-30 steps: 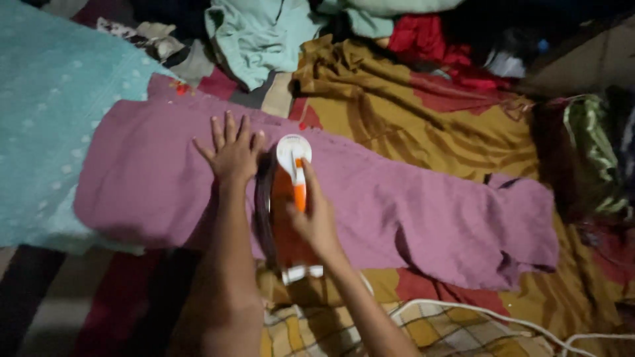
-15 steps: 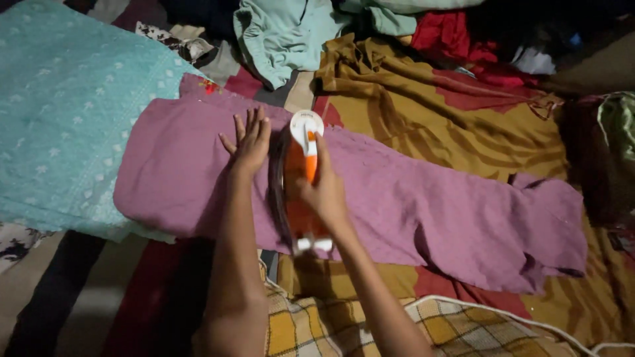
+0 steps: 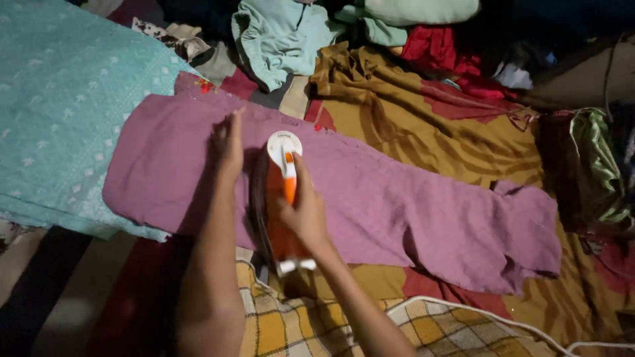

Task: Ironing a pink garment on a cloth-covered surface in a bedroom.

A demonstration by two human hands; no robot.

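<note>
A long mauve-pink cloth [image 3: 410, 211] lies spread flat across the middle of the view. An orange and white electric iron [image 3: 281, 178] rests on its left part, nose pointing away from me. My right hand [image 3: 304, 215] grips the iron's orange handle. My left hand [image 3: 228, 142] lies flat on the cloth just left of the iron's nose, fingers together and pointing away.
A turquoise patterned fabric [image 3: 59, 112] lies at the left. A mustard and red sheet [image 3: 423, 125] is under the cloth. Heaped clothes, pale green [image 3: 281, 39] and red [image 3: 436, 49], sit at the back. A yellow checked cloth [image 3: 297, 324] and white cord [image 3: 503, 320] lie near me.
My left hand's fingers have drawn together on the cloth. The iron has stayed close beside it, and my view has shifted a little over the cloth.
</note>
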